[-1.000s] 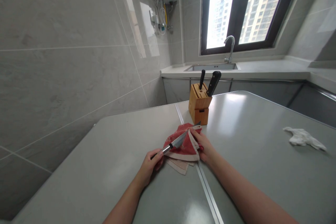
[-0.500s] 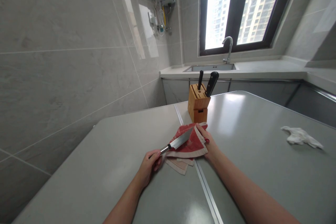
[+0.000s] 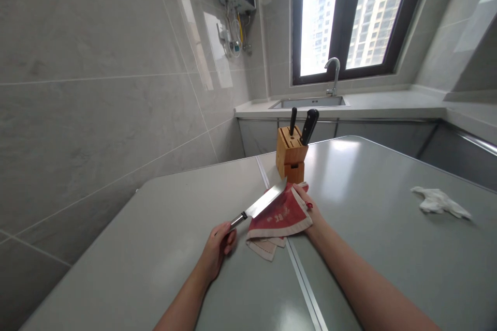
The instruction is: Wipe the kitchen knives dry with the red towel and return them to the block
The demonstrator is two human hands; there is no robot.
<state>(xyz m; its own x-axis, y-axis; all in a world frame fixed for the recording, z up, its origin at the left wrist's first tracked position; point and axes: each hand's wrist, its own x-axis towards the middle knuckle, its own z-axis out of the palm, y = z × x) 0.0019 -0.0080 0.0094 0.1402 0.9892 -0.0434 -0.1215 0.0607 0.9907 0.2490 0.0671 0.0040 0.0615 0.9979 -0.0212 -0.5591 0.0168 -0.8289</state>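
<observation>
My left hand [image 3: 219, 249] is closed round the handle of a kitchen knife [image 3: 266, 200], its bright blade angled up and to the right. The blade lies over or just above the left part of a red towel [image 3: 283, 217] with pale edges. My right hand [image 3: 308, 206] grips that towel at its upper right, with most of the fingers hidden by the cloth. Part of the towel hangs down near the table. Just beyond the blade's tip stands a wooden knife block [image 3: 291, 154] with two black-handled knives in its top.
A crumpled white cloth or tissue [image 3: 440, 202] lies on the right of the grey table [image 3: 163, 227]. A metal strip [image 3: 305, 284] runs across the tabletop. Behind are a counter with a sink [image 3: 308, 103] and a faucet [image 3: 334, 75]. A tiled wall borders the left.
The blade has come out from the towel's fold, so its full length and tip now show. The towel's flap has dropped flatter, and its pale marking shows. The view has shifted slightly.
</observation>
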